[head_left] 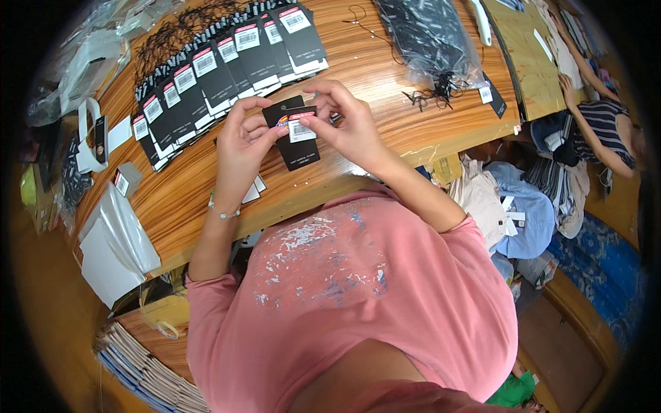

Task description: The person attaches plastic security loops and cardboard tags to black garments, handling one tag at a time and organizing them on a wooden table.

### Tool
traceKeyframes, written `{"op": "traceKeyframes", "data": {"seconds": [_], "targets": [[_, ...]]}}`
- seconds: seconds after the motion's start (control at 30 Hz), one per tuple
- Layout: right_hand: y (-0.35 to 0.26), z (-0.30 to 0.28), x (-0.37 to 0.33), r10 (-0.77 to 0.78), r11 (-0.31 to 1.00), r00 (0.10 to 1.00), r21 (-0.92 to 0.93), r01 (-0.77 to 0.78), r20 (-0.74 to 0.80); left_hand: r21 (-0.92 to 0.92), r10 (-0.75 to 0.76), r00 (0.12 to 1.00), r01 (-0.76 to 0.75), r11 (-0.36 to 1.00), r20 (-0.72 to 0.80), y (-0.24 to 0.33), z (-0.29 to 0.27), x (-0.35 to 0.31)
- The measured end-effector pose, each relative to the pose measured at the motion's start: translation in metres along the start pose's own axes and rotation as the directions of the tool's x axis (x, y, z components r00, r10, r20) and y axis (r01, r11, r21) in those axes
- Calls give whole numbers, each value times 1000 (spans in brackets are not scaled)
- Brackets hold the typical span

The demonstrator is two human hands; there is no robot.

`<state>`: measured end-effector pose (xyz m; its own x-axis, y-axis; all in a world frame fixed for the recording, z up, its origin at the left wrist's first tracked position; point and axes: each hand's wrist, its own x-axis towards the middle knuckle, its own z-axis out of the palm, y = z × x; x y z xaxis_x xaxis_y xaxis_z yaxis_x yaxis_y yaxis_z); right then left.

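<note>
Pink fabric T-shirt (372, 289) is what's nearest the head cam, with white and blue paint-like smears down the front. Just past it, the left hand (244, 134) is pinching the left edge of a black rectangular cardboard hang tag (296, 157), which is up over the near edge of a brown wood-grain table (385, 141). Right hand's (351, 127) got its thumb and fingers pinched on a small white barcode label with a red band (301, 131), right at the tag's face; can't tell if it's stuck down. Beyond the hands there's an overlapping row of black labelled tags (258, 62) with thin black strings (155, 51) along the far side. Clear plastic bag of black stringy stuff (430, 34) sits farther right, and crumpled pale-blue cloth (527, 206) is piled off the table's right end.
</note>
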<state>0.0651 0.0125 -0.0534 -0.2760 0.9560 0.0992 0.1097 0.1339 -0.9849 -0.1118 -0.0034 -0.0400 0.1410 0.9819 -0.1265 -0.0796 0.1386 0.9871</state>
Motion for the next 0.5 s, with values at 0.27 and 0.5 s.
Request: {"op": "traceKeyframes", "data": {"seconds": [0.27, 0.5], "targets": [[15, -88, -25, -149, 845, 952, -535, -17, -266, 20, 10, 1000, -10, 1000, 6, 3, -5, 1], [38, -172, -56, -193, 746, 746, -589, -310, -638, -82, -7, 996, 0, 997, -91, -10, 0, -8]]}}
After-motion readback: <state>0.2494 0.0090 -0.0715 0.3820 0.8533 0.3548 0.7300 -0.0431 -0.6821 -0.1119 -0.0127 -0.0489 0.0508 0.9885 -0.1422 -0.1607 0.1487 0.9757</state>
